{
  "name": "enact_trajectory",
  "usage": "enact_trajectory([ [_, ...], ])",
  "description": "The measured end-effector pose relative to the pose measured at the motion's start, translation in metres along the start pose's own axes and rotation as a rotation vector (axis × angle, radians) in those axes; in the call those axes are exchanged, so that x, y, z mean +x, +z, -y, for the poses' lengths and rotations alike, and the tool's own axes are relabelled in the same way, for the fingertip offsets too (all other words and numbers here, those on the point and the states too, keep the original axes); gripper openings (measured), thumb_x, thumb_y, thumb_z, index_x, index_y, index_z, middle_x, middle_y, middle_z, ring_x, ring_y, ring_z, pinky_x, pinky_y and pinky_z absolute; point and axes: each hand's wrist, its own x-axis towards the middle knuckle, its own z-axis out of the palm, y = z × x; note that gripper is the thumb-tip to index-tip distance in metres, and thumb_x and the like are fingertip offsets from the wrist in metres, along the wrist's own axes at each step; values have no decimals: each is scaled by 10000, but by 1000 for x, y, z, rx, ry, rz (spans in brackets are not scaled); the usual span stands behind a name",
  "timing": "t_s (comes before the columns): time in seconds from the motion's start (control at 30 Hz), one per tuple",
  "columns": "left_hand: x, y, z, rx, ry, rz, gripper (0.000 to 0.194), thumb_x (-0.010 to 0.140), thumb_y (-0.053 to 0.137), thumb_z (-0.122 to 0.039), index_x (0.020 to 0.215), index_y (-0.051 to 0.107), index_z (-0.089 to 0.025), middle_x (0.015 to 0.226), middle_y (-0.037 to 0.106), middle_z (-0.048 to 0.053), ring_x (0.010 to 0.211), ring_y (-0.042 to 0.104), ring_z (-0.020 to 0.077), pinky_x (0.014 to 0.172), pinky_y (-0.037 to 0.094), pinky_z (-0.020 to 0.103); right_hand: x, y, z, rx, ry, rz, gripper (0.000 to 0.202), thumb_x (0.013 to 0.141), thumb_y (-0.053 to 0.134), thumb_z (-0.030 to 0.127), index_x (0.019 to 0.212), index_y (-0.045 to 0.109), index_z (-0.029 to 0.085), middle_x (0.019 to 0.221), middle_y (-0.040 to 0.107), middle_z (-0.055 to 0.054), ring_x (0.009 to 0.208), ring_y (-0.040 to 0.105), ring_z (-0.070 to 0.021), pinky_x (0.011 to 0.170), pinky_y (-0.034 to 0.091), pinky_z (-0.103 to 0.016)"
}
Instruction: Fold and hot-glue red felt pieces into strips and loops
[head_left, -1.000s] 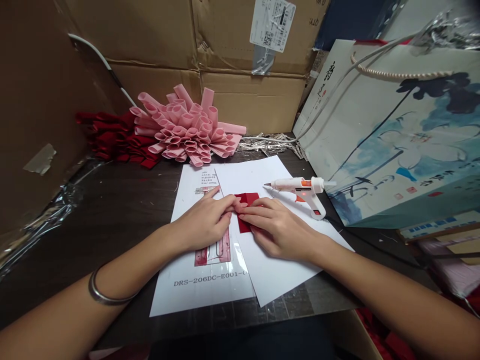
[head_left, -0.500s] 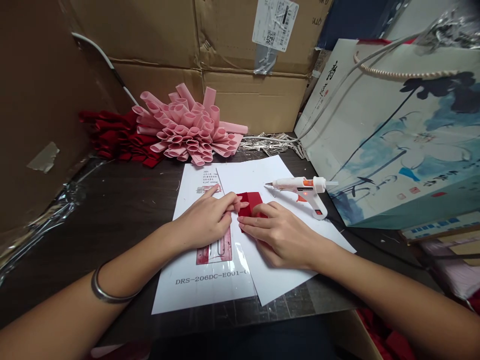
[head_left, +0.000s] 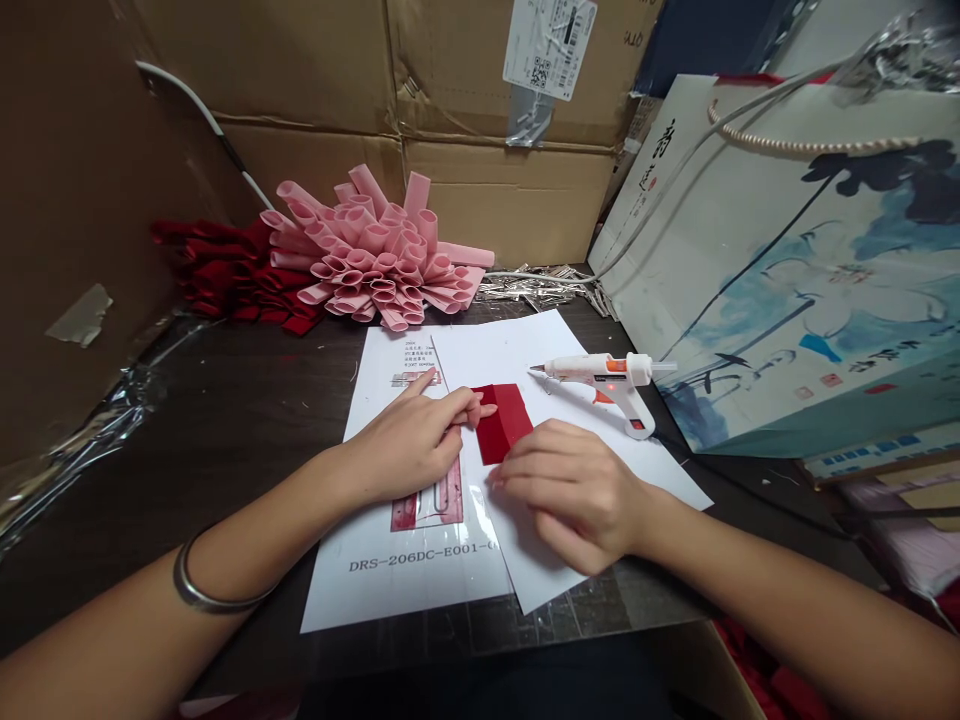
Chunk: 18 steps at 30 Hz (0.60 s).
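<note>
Cardboard boxes [head_left: 480, 190] wall in a dark, scuffed table [head_left: 240, 420], with crinkled clear film along its left edge. Two smooth white paper sheets [head_left: 540, 345] lie overlapped at the middle, and on them sits a small red felt-like rectangle [head_left: 504, 422], flat and matte. The left hand [head_left: 416, 440] rests loosely with its fingertips pinning the rectangle's left edge. The right hand [head_left: 574, 495] is curled, fingers bent under, touching the piece's near corner; whether it pinches anything there is hard to tell. Just beyond the red piece, a white plastic glue gun [head_left: 607, 380] stands propped, nozzle pointing left. Farther back sits a pile of pink rolled tubes [head_left: 375, 255], beside darker red rolls [head_left: 217, 270]. A glossy painted gift bag [head_left: 787, 270] crowds the right side.
</note>
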Motion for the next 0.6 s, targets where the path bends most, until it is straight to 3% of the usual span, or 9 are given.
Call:
enact_trajectory([
  [0.1,0,-1,-1,-16,-13,25,138,888,383,-135,900,502,-204,848,588,6,1003,566,239,1070,334,492,2,2,-6,-65,103,-59,339,775,473,80,1028,698,75,1033,730,-129,964,653,-235,837,535,-414],
  [0.27,-1,0,1,-35,-35,34,131,902,381,-166,894,504,-212,868,574,19,1099,502,272,1025,380,488,2,7,-10,-118,238,138,431,801,479,69,1194,653,89,1199,676,-118,1177,557,-250,991,470,-439],
  [0.37,-2,-1,1,-44,-31,34,135,906,378,-171,911,506,-216,889,579,18,1105,507,272,1029,372,497,1,7,-8,-119,259,226,426,827,490,94,1226,639,86,1227,661,-104,1200,516,-265,992,454,-442],
  [0.6,4,-5,2,-73,-61,-5,187,900,331,-126,969,491,-195,936,612,27,980,578,223,1075,325,518,5,0,-5,-119,278,300,415,819,495,85,1204,650,97,1226,664,-57,1153,505,-275,954,446,-440],
])
